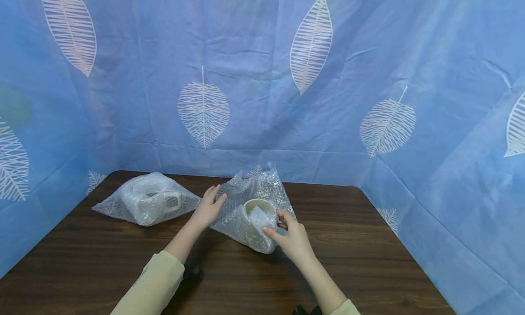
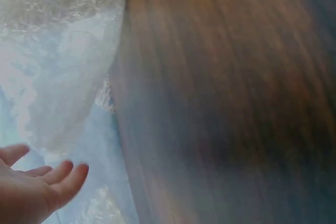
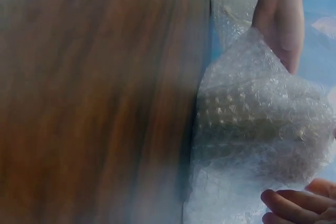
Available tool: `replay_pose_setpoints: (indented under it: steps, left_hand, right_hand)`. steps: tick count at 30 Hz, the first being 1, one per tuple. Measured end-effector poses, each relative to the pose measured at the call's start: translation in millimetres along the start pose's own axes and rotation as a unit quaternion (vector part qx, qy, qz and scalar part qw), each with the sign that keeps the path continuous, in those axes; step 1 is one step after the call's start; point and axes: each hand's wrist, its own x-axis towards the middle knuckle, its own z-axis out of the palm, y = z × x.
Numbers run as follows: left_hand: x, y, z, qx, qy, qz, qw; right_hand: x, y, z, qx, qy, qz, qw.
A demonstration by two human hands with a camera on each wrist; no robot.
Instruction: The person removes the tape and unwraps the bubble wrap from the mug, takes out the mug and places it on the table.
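Note:
A cream mug (image 1: pixel 248 206) lies tilted on a spread sheet of bubble wrap (image 1: pixel 231 228), part of which covers its near side. White crumpled wrap (image 1: pixel 259 218) shows in its mouth. My right hand (image 1: pixel 294 242) holds the mug at its right side, thumb toward me and fingers behind. At the sheet's left edge, my left hand (image 1: pixel 208 209) has its fingers loosely spread and grips nothing. The left wrist view shows those fingers (image 2: pixel 71 182) relaxed beside the wrap. In the right wrist view, the wrap (image 3: pixel 257 124) hides the mug.
To the left on the dark wooden table (image 1: pixel 348 242) sits another mug in bubble wrap (image 1: pixel 143 210), its handle showing through. A blue curtain (image 1: pixel 254 114) with white leaf prints surrounds the table's back and sides.

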Motion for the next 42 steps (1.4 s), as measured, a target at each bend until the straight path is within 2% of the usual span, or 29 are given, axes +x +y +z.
replay_pose_setpoints:
  steps: [7, 10, 16, 20, 26, 31, 36, 42]
  left_hand:
    - [-7.3, 8.1, -4.0, 0.008, 0.006, 0.020, 0.9997]
    - [-9.5, 8.5, -3.7, 0.011, -0.005, 0.037, 0.9992]
    - [-18.1, 11.8, 4.0, -0.006, -0.035, 0.063, 0.9974]
    - [-22.3, 14.7, 10.4, -0.017, -0.039, 0.073, 0.9964]
    - [-23.9, 12.9, 17.1, -0.030, -0.046, 0.068, 0.9962]
    - [-22.9, 9.9, 21.1, -0.034, -0.046, 0.076, 0.9955]
    - [-21.8, 11.3, 22.6, -0.034, -0.053, 0.073, 0.9953]
    - [-19.4, 13.8, 23.5, -0.028, -0.060, 0.062, 0.9959]
  right_hand:
    - [-0.6, -5.8, 7.1, -0.013, 0.022, 0.011, 1.000]
    - [0.1, -8.9, 9.5, -0.010, 0.028, 0.011, 0.999]
    - [3.0, -11.4, 12.4, -0.019, 0.031, 0.021, 0.999]
    - [6.6, -7.5, 13.2, -0.017, 0.022, 0.029, 0.999]
    - [13.0, 2.5, 13.1, 0.032, 0.002, 0.031, 0.999]
    - [20.4, 7.5, 9.2, 0.066, -0.007, 0.007, 0.998]
    - [28.5, 11.6, 4.5, 0.104, 0.005, -0.007, 0.995]
    - [37.9, 15.1, 0.8, 0.126, 0.011, 0.008, 0.992]
